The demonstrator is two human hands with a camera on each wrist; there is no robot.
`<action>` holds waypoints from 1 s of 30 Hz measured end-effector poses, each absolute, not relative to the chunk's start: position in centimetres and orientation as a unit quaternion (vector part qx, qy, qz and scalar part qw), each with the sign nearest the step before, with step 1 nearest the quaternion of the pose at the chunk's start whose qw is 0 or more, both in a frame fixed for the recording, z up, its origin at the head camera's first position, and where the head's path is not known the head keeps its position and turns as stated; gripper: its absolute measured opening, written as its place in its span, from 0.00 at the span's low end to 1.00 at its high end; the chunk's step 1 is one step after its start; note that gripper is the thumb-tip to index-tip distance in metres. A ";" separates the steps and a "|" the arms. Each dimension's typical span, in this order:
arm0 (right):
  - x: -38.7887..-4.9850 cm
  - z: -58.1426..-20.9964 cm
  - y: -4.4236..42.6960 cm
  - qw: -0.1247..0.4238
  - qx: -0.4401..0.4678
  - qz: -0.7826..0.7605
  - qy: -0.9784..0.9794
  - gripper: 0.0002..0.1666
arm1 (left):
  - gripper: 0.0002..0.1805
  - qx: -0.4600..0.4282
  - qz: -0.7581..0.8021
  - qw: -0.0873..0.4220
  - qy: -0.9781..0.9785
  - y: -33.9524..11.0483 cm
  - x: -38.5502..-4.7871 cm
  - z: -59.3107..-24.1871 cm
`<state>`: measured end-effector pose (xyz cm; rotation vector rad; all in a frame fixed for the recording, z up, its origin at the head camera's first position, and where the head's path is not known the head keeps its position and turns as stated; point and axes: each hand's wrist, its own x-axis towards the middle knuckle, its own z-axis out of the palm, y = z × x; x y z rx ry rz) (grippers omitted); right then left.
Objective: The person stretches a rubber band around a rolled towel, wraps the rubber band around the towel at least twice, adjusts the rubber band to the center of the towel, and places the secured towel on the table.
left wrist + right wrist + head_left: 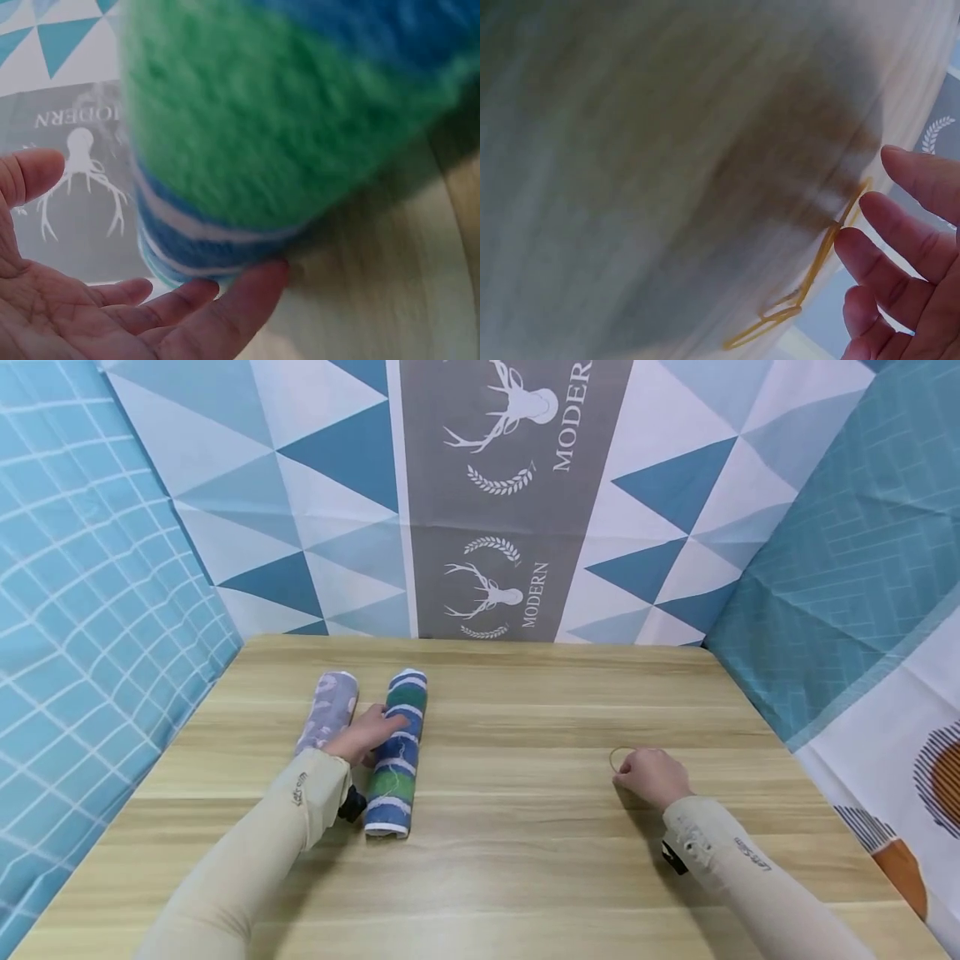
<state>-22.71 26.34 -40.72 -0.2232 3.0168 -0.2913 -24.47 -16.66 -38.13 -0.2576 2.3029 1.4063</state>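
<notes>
A rolled towel with blue, green and white stripes (395,768) lies on the wooden table, left of centre. My left hand (369,735) is at its left side, reaching over it with fingers extended; in the left wrist view those fingers (187,307) touch or nearly touch the striped roll (225,127), thumb apart. On the right, my right hand (654,777) is low over the table beside a thin yellow band (612,758). Up close, several yellow loops (821,255) lie at the tips of my slightly bent, spread fingers (885,274), with no clear pinch.
A second roll, grey-purple with pale patches (328,703), lies left of the striped one, partly behind my left hand. The wooden table (517,860) spans the space between my arms. Patterned cloths hang behind the table (495,527) and at both sides.
</notes>
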 end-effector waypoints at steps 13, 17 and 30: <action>-23.2 -41.3 26.5 0.040 -0.067 -0.082 0.994 0.07 | 0.34 -0.110 0.436 0.188 0.873 -17.2 -25.7 -39.4; -23.3 -41.1 26.4 0.046 -0.061 -0.080 0.994 0.06 | 0.32 -0.101 0.402 0.175 0.893 -16.9 -26.0 -40.1; -23.7 -40.8 25.9 0.091 -0.048 -0.085 0.991 0.08 | 0.35 -0.058 0.316 0.170 0.932 -16.0 -26.2 -40.2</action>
